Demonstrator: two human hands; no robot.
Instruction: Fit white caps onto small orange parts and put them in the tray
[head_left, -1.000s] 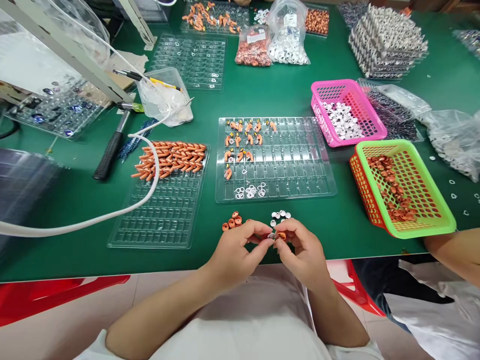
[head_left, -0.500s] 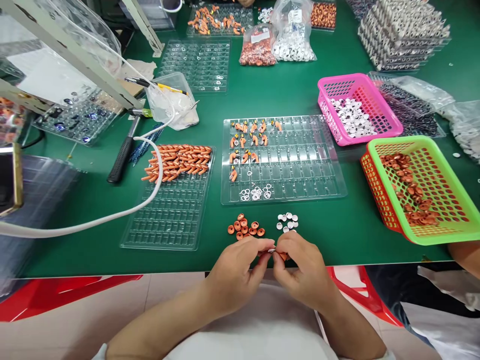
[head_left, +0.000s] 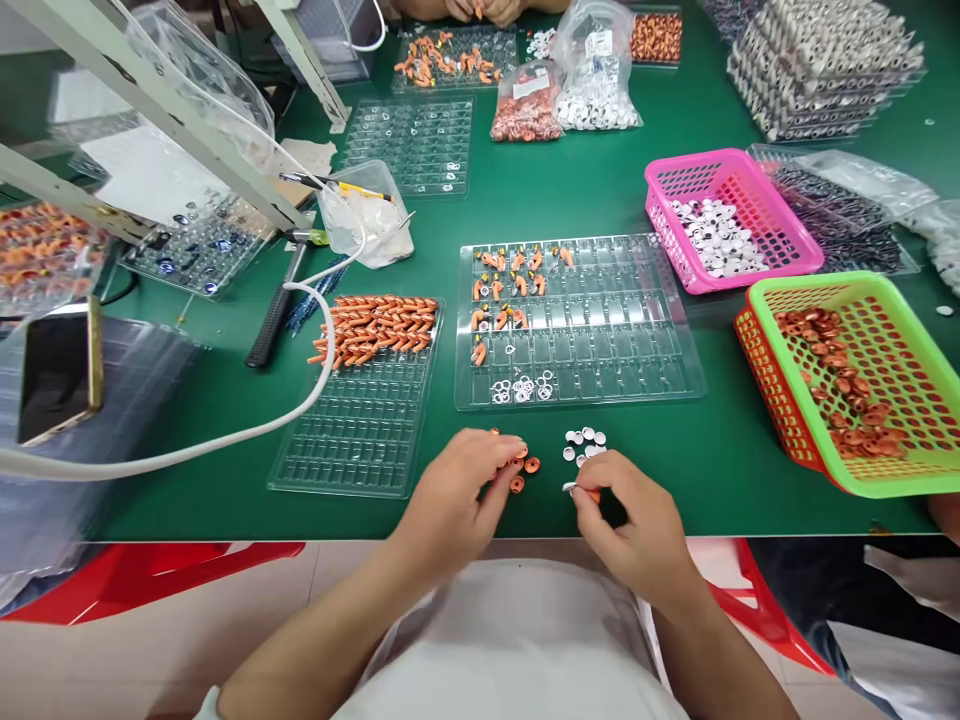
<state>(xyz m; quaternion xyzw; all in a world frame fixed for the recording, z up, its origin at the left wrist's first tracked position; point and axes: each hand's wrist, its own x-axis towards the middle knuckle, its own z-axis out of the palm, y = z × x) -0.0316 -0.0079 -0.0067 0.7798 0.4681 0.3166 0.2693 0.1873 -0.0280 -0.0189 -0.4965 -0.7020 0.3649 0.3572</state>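
The right hand (head_left: 637,522) pinches an orange piece (head_left: 595,495) and white cap (head_left: 569,487). The left hand (head_left: 454,498), fingers slightly curled, is at the orange cups (head_left: 532,465) before the clear tray (head_left: 630,382), grip indeterminable; apparent step: cup pick-up, requiring a single-cup pinch.

Cups (head_left: 532,465) are org, caps (head_left: 589,434) wht, table (head_left: 555,190) grn, lattice bskt (head_left: 772,210) pink.

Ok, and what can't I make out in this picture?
All in the head view:
Orange cups: can't count them; the left hand covers some.
Small parts in the right hand: largely covered by that hand.
Bag label: print too small.
Co-worker's arms: cut off by the top edge.
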